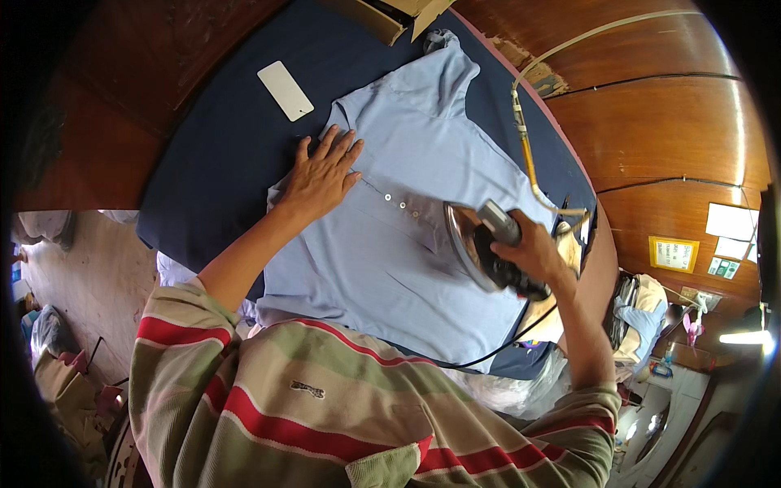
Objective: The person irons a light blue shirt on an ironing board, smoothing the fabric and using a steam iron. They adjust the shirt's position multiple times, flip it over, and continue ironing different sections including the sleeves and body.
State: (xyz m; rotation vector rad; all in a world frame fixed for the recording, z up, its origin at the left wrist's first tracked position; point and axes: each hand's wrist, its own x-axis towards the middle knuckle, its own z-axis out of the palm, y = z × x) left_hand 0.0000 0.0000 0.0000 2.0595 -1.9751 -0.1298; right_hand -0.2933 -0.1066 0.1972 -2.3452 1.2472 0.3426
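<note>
A light blue shirt (342, 252) is spread over a dark blue cloth-covered table (220, 146), a short row of pale buttons (403, 205) down its middle. My left hand (319, 175) lies on the shirt near its left edge, fingers spread and holding nothing. On the right, my right hand (533, 252) is wrapped round the handle of an iron (480, 248). The iron is tilted, with its shiny soleplate partly showing, and slightly blurred. Whether it touches the cloth I cannot tell. A black cord (508, 342) trails from the iron across the shirt's near edge.
A white card (285, 91) lies beyond my left hand. At the far edge stands an open cardboard box (378, 18). A pale hose (525, 138) hangs along the wooden wall (667, 122) on the right. Clear plastic wrapping (512, 390) bulges below the table's near right edge.
</note>
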